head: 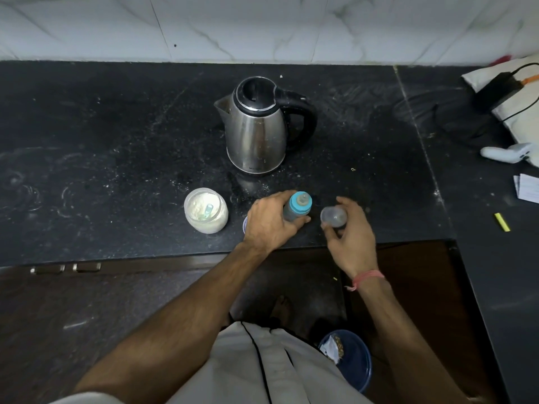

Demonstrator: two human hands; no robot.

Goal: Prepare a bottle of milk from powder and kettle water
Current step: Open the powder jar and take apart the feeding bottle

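On the dark tabletop (116,141), near its front edge and left of centre, stands an open powder jar (206,210) with a pale scoop (208,210) lying in the powder. Just right of it, mostly hidden behind the left hand, a small bluish round object (245,224) peeks out; what it is cannot be told.

The left hand (269,221) reaches forward, forearm slanting in from the near left, fingers and thumb curled round the body of the baby bottle (297,207). The bottle stands upright near the front edge, its teal collar and teat on top. Farther back, behind the bottle, sits the steel kettle (256,123), lid down, handle to the right.

The right hand (351,228), wrist bent inward and bearing a pink thread, holds the clear dome cap (334,217) in its curled fingers, just beside the bottle and apart from it.

The risks, as I judge them: the bottle is close to the tabletop's front edge, so a careless twist at the collar could tip it off. The kettle water may be hot, and pouring into a narrow neck invites a spill over the gripping fingers. The open jar stands close to the left wrist, and a sweep could knock it.

Far right lie a white cloth with a black adapter (497,90) and a yellow strip (502,222).
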